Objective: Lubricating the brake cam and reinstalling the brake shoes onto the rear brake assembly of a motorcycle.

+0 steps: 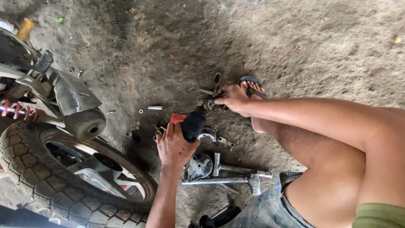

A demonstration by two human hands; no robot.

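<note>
My left hand (174, 145) grips the black handle of a tool (193, 124) with a red-orange part showing near the fingers; its far end points toward the ground by my right hand. My right hand (232, 97) rests on the dirt floor, fingers pinched on a small metal piece (209, 93) next to a dark ring-shaped part (217, 80). Just below my left hand lie a round metal hub part (199, 165) and a four-way wrench (230, 176).
A motorcycle rear wheel with knobby tyre (38, 169), exhaust muffler (84, 122) and red shock spring (14, 110) fill the left. Small bolts and a sleeve (155, 108) lie scattered on the dirt. My foot in a sandal (252, 86) and bare knee are at right.
</note>
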